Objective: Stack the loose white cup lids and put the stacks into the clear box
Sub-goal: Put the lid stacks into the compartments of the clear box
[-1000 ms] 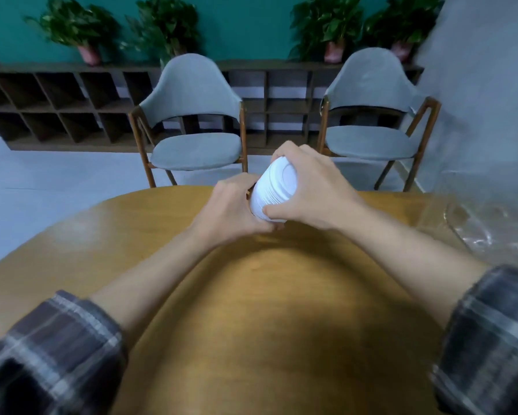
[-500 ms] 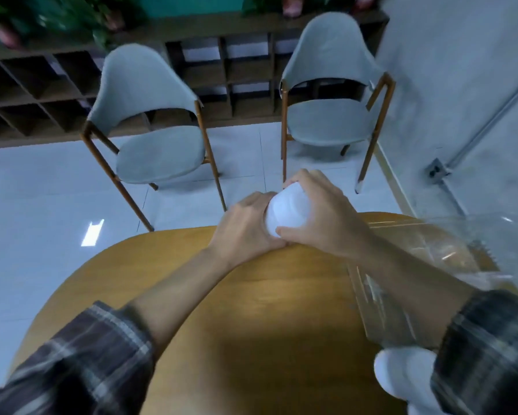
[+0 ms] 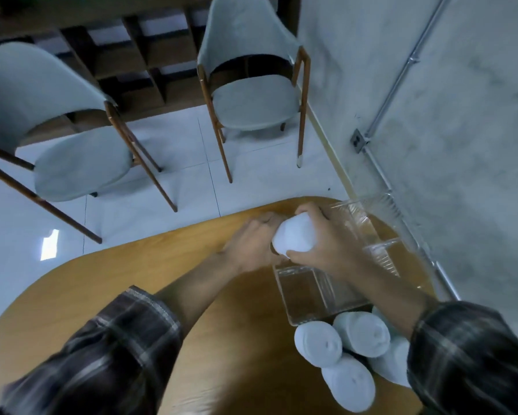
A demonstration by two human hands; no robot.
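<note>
Office lounge or café-style room: grey upholstered chairs (image 3: 248,94), wooden cubby shelving (image 3: 138,52), white tiled floor (image 3: 251,169), concrete wall (image 3: 461,115) carrying surface-mounted conduit (image 3: 401,73).

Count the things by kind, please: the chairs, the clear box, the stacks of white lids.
Grey chairs: 2
Clear box: 1
White lid stacks: 5 in plain view, 1 held in the left hand and right hand, 4 on the table; the right sleeve may hide more
Total: 8
</note>
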